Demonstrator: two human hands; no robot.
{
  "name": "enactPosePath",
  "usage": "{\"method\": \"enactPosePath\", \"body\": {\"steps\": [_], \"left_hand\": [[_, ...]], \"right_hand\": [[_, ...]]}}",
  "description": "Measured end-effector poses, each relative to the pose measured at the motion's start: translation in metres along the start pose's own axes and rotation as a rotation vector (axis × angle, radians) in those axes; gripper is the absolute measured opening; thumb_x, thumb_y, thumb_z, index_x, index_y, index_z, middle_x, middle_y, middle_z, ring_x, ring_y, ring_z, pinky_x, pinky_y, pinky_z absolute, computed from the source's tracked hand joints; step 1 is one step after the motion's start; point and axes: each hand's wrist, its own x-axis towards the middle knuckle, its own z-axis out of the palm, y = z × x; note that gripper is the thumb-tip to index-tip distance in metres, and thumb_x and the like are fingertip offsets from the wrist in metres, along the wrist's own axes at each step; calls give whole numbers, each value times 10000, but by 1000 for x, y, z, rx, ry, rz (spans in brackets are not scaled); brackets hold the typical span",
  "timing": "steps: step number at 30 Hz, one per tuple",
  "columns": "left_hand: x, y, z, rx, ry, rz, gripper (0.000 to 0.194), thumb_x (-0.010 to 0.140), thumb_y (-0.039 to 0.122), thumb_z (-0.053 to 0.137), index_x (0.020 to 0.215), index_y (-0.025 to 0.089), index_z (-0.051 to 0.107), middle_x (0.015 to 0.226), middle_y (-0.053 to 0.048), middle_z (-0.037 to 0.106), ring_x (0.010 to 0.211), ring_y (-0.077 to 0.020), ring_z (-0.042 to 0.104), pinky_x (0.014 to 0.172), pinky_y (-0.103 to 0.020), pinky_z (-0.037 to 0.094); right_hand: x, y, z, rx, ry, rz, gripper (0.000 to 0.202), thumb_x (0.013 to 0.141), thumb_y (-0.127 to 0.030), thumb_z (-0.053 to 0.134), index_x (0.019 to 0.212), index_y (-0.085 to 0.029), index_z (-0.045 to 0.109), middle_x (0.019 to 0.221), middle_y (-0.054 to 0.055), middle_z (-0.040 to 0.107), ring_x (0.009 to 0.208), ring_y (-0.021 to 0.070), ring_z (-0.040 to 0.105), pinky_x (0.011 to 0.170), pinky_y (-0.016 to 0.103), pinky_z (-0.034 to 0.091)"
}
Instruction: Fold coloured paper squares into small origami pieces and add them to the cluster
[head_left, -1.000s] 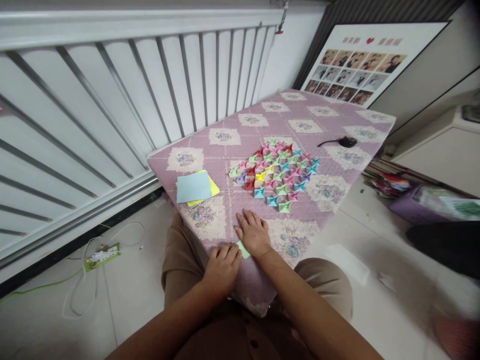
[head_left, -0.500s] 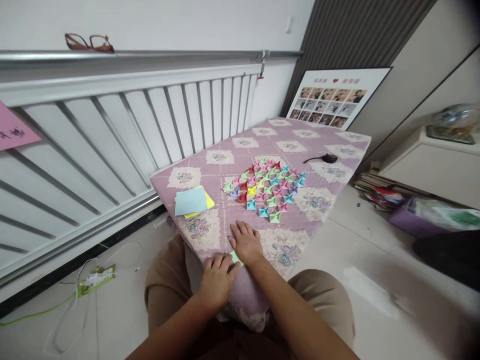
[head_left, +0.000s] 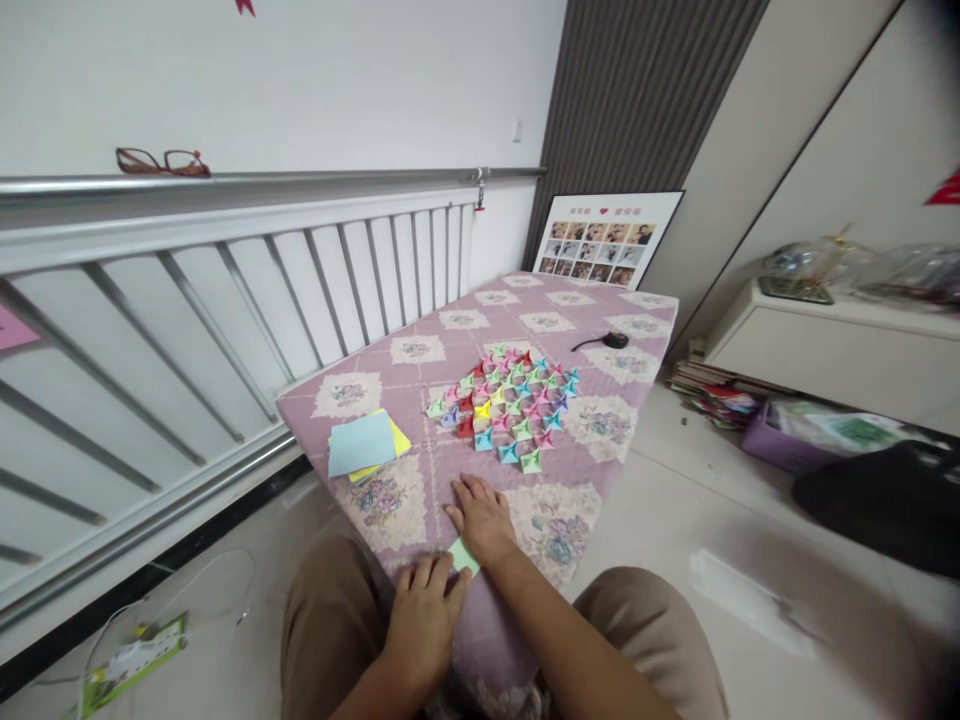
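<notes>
A small light green sheet of paper lies near the close corner of the cloth-covered table. My left hand rests on its left edge, fingers laid out flat. On the other side my right hand lies palm down with spread fingers, touching the paper's upper right part and hiding some of it. Beyond my hands stand several folded paper pieces in rows, coloured green, pink, red, blue and yellow. To the left lies a stack of blue and yellow paper sheets.
A black object with a cord lies at the table's far right. A white radiator runs along the left wall, with glasses on the pipe above. A photo board leans behind the table. A power strip lies on the floor.
The camera view has tilted up and turned slightly right. My left hand has shifted a little away from my right, baring more of the green paper; both hands remain on it.
</notes>
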Motion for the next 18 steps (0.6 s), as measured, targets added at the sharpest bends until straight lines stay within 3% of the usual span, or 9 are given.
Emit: {"method": "enactPosePath", "body": {"steps": [9,18], "left_hand": [[4,-2,16,11,25,22,399,908,313,525,1302,375,518,1314,-61,547,1149,-302,471,910,-493,396],[9,-9,16,-21,25,59,372,912,338,525,1281,388,533,1282,-65,566,1115,-283,500,881,-465,418]], "right_hand": [[3,-3,3,-57,-33,9,436,947,-416,386,1356,-282,454,1458,66,411,1321,259,330,997,452,308],[1,-4,-3,13,7,16,426,928,-395,434,1331,-267,483,1411,79,465,1299,246,374,1006,440,328]]}}
